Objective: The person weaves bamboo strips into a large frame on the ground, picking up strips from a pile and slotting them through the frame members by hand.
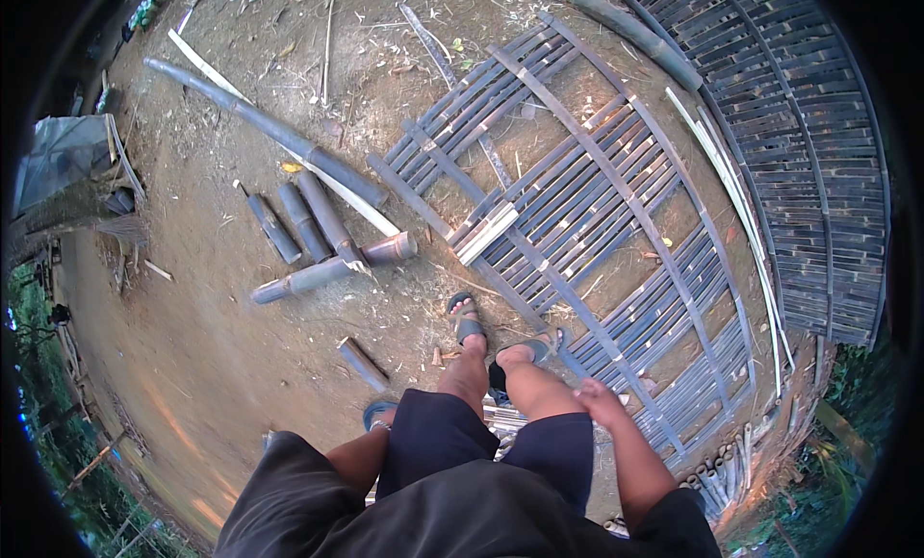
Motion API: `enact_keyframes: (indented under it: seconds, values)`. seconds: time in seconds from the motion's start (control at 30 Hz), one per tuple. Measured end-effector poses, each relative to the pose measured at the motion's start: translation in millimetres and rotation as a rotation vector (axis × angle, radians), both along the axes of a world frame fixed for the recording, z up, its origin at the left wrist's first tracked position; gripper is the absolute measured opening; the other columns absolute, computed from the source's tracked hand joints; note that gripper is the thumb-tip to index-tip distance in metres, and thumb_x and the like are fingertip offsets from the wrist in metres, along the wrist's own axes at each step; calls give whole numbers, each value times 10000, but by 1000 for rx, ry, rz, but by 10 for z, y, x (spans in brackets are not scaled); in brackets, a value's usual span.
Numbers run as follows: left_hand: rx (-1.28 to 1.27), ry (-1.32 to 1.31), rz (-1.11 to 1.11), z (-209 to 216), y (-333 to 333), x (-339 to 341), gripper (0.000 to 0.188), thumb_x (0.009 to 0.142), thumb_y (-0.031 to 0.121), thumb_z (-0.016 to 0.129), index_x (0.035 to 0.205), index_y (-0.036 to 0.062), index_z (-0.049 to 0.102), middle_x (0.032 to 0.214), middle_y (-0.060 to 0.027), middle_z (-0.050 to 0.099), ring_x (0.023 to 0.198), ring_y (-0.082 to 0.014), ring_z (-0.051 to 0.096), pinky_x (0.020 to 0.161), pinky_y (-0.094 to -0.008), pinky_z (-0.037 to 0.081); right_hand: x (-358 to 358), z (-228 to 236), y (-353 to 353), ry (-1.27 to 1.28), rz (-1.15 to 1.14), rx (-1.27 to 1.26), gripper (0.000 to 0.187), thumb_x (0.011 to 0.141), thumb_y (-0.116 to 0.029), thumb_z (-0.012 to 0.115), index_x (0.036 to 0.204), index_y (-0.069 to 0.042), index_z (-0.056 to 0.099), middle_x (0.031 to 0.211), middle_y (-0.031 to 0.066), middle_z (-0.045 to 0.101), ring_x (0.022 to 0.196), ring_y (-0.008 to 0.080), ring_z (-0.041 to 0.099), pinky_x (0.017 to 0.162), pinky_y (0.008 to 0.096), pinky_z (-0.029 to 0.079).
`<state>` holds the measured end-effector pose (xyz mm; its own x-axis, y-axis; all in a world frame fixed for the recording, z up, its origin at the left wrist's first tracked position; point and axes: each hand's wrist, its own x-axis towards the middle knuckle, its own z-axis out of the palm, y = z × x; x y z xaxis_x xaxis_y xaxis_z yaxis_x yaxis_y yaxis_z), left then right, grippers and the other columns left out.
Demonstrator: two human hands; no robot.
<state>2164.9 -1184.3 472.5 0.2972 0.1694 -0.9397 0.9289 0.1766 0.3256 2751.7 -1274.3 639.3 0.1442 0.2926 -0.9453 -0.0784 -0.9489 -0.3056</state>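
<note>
My right hand [602, 403] is beside my right knee, its fingers curled in; whatever it may hold does not show. Beyond it lies a bamboo slat panel [630, 204], its dark strips crossed by longer rails. My left forearm [361, 459] runs along the left leg of my shorts. A band circles that wrist, and a blue-grey curved thing [378, 411] shows just past it; the left hand's fingers cannot be made out. A short bamboo piece [364, 364] is nearest to that side. Several pale split strips [488, 233] rest across the panel's near left edge.
Ahead to the left, several cut bamboo lengths [310, 221] lie by a thicker bamboo log [332, 274]. A long bamboo pole [265, 125] stretches behind them. At the right, another slatted bamboo panel [804, 154] borders long pale strips [736, 207]. Shavings litter the dirt ground.
</note>
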Motion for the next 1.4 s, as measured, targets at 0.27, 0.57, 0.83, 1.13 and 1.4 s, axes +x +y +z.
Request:
enact_keyframes:
  seconds: [0.27,0.57,0.83,1.13,1.4]
  values:
    - [246,128,-77,1108,1170,1059,467,843,364,700,1187,58,621,1039,-192,712,1010,-340,679,884,-410,535,-438,188,-345,-24,-49,-19,609,905,-315,707,1368,17,493,1279,222,618,1155,274,612,947,372,486]
    - [174,182,123,1785,1746,991,461,885,377,646,1216,56,654,1281,-169,639,1177,-322,614,1008,-386,477,-506,198,-1031,-174,-139,-102,598,895,-339,711,1357,-6,527,1230,198,651,1078,237,641,882,344,503]
    - [424,-117,-855,1183,3049,-107,296,891,289,614,1094,99,714,1178,-155,677,1171,-312,597,996,-365,487,-1914,26,-813,-198,-452,-133,557,882,-396,717,1296,-52,572,930,104,685,674,152,620,646,332,520]
    - [299,25,-433,1528,3970,37,381,866,322,656,1150,69,670,1142,-175,687,1084,-322,656,947,-411,506,-2992,98,394,-482,-494,-200,679,865,-548,648,1245,9,570,1179,264,639,1115,385,624,967,440,473]
    - [414,-305,-848,429,4058,-314,338,899,311,612,1168,114,663,1104,-162,702,1070,-323,663,925,-415,520,-3413,338,646,-234,-610,-25,597,869,-428,702,1251,15,583,998,167,713,984,284,685,881,377,513]
